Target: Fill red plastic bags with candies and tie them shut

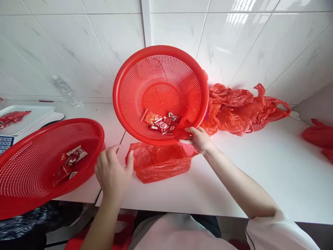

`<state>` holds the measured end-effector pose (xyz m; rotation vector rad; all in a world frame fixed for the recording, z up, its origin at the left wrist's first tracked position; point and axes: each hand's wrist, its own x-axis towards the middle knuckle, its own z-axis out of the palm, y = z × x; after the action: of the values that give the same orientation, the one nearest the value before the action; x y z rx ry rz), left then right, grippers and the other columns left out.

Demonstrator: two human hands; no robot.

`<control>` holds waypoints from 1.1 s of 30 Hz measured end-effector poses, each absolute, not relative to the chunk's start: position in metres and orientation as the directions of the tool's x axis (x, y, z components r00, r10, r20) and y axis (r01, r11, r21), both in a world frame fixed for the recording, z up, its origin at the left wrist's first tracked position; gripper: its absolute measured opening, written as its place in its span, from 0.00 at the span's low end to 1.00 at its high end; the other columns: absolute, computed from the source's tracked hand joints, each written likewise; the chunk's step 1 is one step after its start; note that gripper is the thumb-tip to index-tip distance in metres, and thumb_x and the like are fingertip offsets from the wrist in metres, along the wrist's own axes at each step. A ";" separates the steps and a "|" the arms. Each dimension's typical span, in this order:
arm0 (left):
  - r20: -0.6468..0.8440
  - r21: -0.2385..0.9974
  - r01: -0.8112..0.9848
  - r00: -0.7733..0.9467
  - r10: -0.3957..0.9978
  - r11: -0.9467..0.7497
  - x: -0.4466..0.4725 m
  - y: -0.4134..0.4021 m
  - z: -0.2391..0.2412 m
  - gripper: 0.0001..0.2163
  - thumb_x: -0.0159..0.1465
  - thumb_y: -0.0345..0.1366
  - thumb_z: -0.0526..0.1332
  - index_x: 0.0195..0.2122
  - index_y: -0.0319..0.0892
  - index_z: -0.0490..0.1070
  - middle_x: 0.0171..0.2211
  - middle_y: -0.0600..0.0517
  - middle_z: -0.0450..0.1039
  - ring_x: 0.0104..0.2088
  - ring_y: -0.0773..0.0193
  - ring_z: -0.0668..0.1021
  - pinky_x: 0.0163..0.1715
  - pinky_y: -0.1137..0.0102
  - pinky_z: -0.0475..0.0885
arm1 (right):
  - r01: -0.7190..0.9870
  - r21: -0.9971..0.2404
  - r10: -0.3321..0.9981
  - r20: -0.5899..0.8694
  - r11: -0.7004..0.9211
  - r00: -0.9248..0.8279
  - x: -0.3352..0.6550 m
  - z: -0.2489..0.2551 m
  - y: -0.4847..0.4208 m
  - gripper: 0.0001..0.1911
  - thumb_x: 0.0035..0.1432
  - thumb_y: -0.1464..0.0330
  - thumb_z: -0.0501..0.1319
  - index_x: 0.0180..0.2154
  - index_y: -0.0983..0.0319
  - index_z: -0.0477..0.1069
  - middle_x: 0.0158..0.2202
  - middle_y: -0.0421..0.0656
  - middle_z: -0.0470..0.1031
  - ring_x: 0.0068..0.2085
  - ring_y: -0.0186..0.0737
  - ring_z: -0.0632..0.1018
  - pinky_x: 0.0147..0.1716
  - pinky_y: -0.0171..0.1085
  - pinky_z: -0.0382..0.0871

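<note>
My right hand (199,139) grips the near rim of a round red perforated basket (130,86) and holds it tilted up toward me. Several small red and white packets (161,123) lie gathered at its lower side. Under the basket a red plastic bag (158,162) lies on the white counter (260,166). My left hand (112,173) hovers open, fingers spread, just left of that bag and touches nothing I can make out. A second red basket (31,152) stands at the left with a few packets (69,163) inside.
Crumpled red plastic bags (241,107) lie behind the raised basket, more red plastic (319,137) at the far right. A clear plastic bottle (66,91) lies by the tiled wall. A white tray (31,116) with red packets and a calculator (5,143) sit at the left.
</note>
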<state>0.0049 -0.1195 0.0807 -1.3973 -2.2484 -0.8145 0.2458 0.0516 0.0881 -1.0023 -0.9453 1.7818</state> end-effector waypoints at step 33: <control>-0.116 0.975 0.159 -0.225 0.968 0.153 -0.025 0.020 0.039 0.11 0.52 0.39 0.66 0.35 0.40 0.74 0.30 0.50 0.76 0.29 0.63 0.77 0.31 0.69 0.72 | 0.277 -0.863 0.899 0.360 0.422 -0.248 0.373 0.068 0.072 0.14 0.56 0.57 0.66 0.31 0.61 0.79 0.25 0.46 0.81 0.32 0.54 0.84 0.32 0.47 0.82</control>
<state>-0.0254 0.0197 0.0391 -2.0101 -2.7946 -2.0972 0.3726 0.0721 0.0682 -1.0211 -1.7563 0.8489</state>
